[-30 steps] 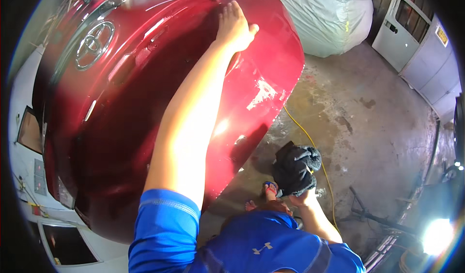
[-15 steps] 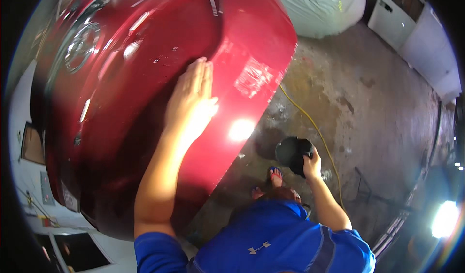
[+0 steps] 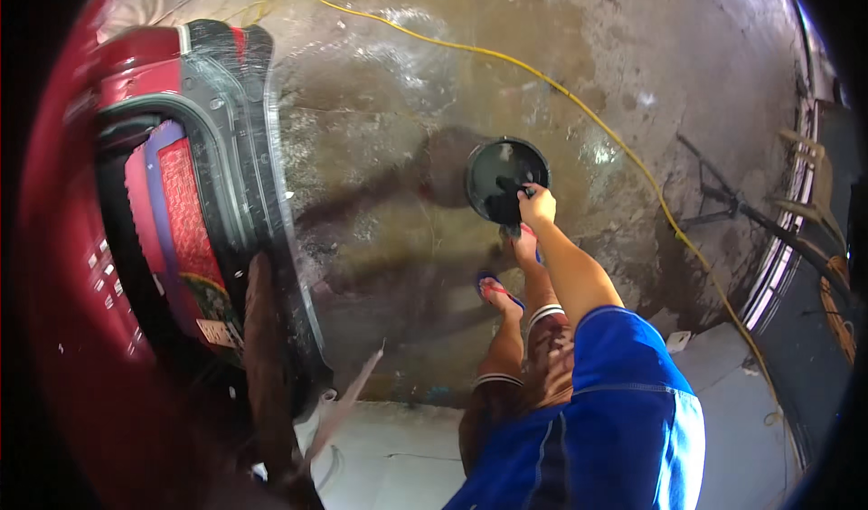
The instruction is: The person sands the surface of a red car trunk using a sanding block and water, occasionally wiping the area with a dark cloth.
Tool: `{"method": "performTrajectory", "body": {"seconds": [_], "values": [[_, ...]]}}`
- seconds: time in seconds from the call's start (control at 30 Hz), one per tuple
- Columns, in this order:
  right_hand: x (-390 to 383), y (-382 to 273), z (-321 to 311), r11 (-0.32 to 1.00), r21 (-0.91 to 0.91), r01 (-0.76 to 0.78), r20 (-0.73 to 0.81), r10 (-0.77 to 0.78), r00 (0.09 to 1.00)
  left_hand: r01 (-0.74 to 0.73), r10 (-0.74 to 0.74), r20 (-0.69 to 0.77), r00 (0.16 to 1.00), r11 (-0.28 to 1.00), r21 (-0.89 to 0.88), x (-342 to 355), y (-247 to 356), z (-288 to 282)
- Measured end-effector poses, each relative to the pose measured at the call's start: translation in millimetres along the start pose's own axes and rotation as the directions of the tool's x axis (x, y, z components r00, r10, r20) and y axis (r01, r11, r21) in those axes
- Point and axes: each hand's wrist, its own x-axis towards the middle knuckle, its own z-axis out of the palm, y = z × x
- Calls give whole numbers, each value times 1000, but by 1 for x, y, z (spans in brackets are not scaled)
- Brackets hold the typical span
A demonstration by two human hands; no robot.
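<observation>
As I watched remotely, my right hand [image 3: 537,206] clutched what looked like dark cloth [image 3: 509,187] over the four-o'clock rim of the black bucket [image 3: 471,184] at two o'clock, left hand unseen, a low grip seeming best against drips.

I can read no words, numbers or signs from where I stand. The nearest thing to a label is a small pale patch [image 3: 216,333] at the lower end of the pink, purple and red panel [image 3: 188,207] in the red car [image 3: 145,78] on my left, too blurred to make out. I find no lettering on the black bucket [image 3: 481,183] in my right fingers [image 3: 533,197].
</observation>
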Motion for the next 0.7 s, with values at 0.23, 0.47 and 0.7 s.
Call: {"method": "performTrajectory", "body": {"seconds": [0.23,0.47,0.7], "values": [[71,36,85,947,-293,-131,130,176,976,-143,149,63,987,985,-94,25,49,55],[27,29,31,996,5,94,78,-94,992,-204,215,24,976,952,-229,30,54,59],[-183,-83,-154,829,179,530,153,-556,817,-274,266,-118,957,687,-673,-12,48,12]]}}
